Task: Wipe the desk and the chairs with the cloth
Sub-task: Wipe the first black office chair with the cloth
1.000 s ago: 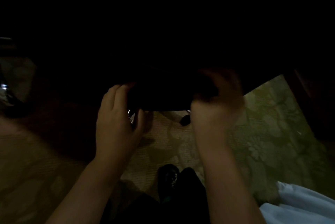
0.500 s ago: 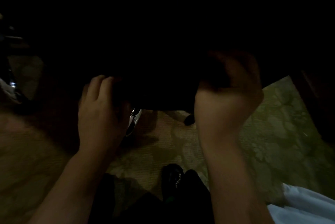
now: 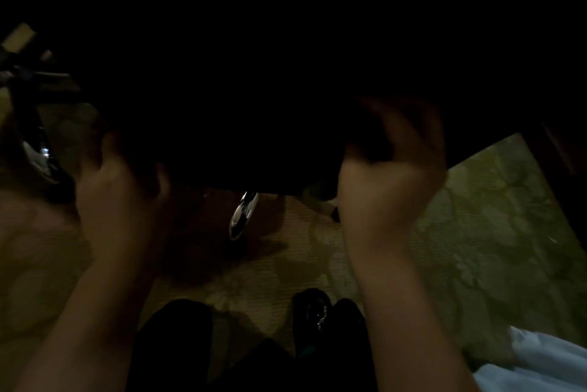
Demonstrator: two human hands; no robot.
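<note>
The picture is very dark. At the far left a second chair base [image 3: 38,150] shows one shiny metal leg against the shadow. Just right of it the left hand [image 3: 117,191] reaches up to the near edge of a big black chair [image 3: 254,137], which fills the middle and far part of the view. The thumb lies apart on the near side and the fingers run up into the blackness, so I cannot tell whether this hand is grasping the edge or only resting on it. Under the chair's near edge a chrome leg [image 3: 243,217] slants down to the patterned carpet [image 3: 495,232].

Near the bottom middle, a black shoe [image 3: 313,309] stands on the carpet between the two forearms.

The right hand [image 3: 394,175] is raised at the chair's right near edge, blurred, its fingers curled over towards the palm. Whether they are clenched on the cloth, on the chair or on nothing cannot be told, and the cloth cannot be made out in the dark. Dark wooden furniture [image 3: 565,156] stands at the right edge, and pale fabric [image 3: 540,363] lies in the near right corner.
</note>
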